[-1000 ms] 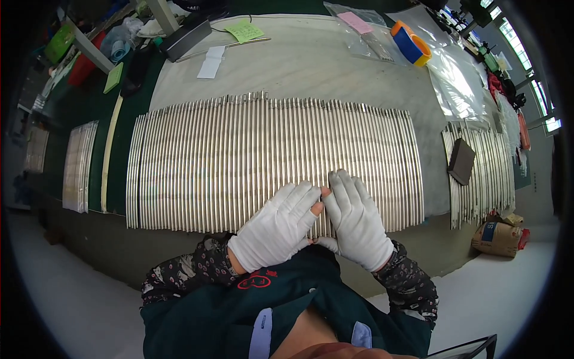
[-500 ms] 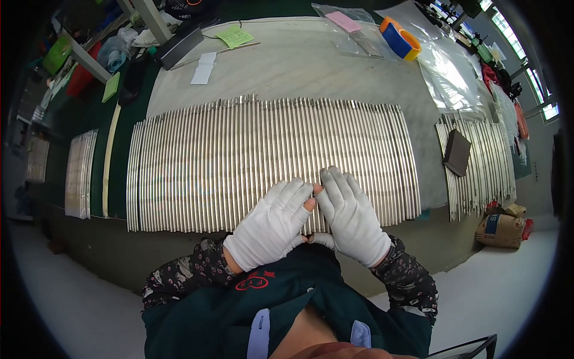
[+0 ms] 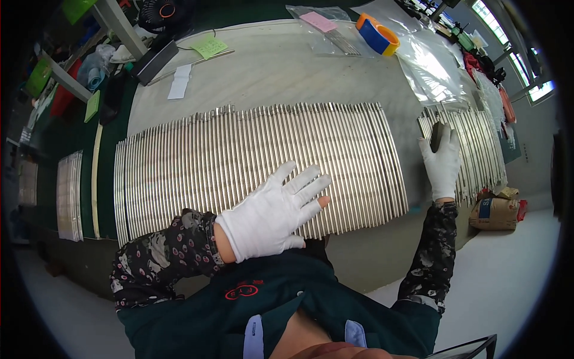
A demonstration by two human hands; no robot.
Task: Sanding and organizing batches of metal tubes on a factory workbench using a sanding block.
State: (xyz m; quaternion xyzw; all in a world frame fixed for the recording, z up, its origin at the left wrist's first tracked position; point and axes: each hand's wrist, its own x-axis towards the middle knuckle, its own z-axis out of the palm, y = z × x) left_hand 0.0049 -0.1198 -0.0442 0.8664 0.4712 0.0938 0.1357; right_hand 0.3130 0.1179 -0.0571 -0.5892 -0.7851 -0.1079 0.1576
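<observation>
A wide row of thin shiny metal rods (image 3: 179, 173) lies side by side across the bench before me. My left hand (image 3: 270, 214), in a white glove with bare fingertips showing, rests flat on the middle of the near part of the row, fingers spread. Out to the right, my gloved right hand (image 3: 442, 170) grips a dark brown rectangular block (image 3: 437, 134), its fingers along the sides. That block is over a second, smaller group of rods (image 3: 478, 149), and the hand covers part of it.
Behind the rods lie a white paper slip (image 3: 179, 82), a green note (image 3: 208, 46), a blue-and-orange tape ring (image 3: 378, 36) and clear plastic sheets (image 3: 433, 69). Wrapped rods (image 3: 69, 194) lie at far left. A brown sack (image 3: 494, 213) stands low at right.
My right hand has left the row's near middle and reached right onto the dark block. The left hand has stayed on the row, its fingers now spread wider. The whole view has shifted slightly.
</observation>
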